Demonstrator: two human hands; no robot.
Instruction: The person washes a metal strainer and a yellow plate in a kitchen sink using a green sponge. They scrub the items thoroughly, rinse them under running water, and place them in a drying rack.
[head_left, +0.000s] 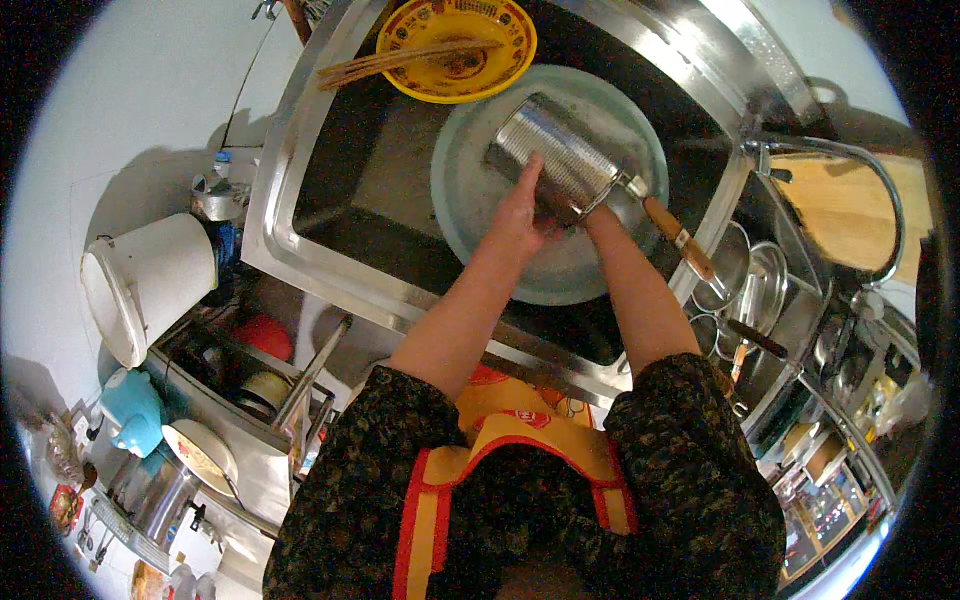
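A ribbed metal can (559, 146) lies tilted over a large pale basin (450, 225) in a stainless steel sink (360, 296). My left hand (525, 210) grips the can's side from below, thumb up along the ribs. My right hand reaches the can's open end and is mostly hidden there; the wrist (600, 221) shows at the rim. A wooden handle (679, 236) with metal ends meets that rim and slants over the sink's right edge. Whether it is fixed to the can, I cannot tell. Beyond the basin sits a yellow patterned bowl (457, 82) with chopsticks (375, 66) across it.
A curved faucet (892, 195) arches at the right, above a round wooden board (840, 210). Metal lids and strainers (724, 262) crowd the sink's right side. At the left are a white bucket (161, 270), a blue jug-like container (131, 412) and a steel pot (154, 495).
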